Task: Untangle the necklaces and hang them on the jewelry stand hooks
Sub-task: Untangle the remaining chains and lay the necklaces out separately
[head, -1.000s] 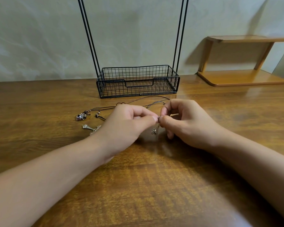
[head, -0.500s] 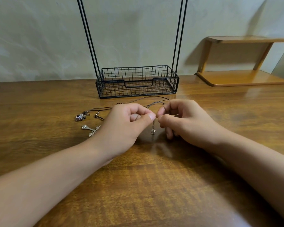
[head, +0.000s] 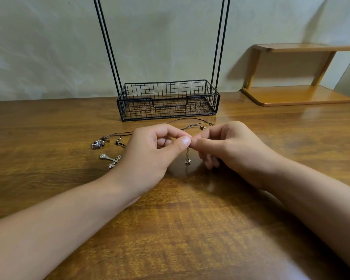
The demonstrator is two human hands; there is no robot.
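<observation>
Both the left hand (head: pixel 150 156) and the right hand (head: pixel 228 148) pinched one thin chain (head: pixel 187 153) between fingertips, its small pendant (head: pixel 188 162) dangling. Light, limp and prone to snag, it seemed best held close to the knot.

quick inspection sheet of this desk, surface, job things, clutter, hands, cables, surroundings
surface: wooden table, glossy, reflections near the hands
job's things: thin chain hangs from the pinch with a small charm at its end; cross pendant and bead pendant lie on the table at left; dark cords run behind the hands; jewelry stand with wire basket base at the back, hooks out of frame
clutter: nothing seen
grippers: left hand and right hand both pinch the chain, fingertips meeting
cables: nothing seen
surroundings: pale wall, wooden shelf at right
</observation>
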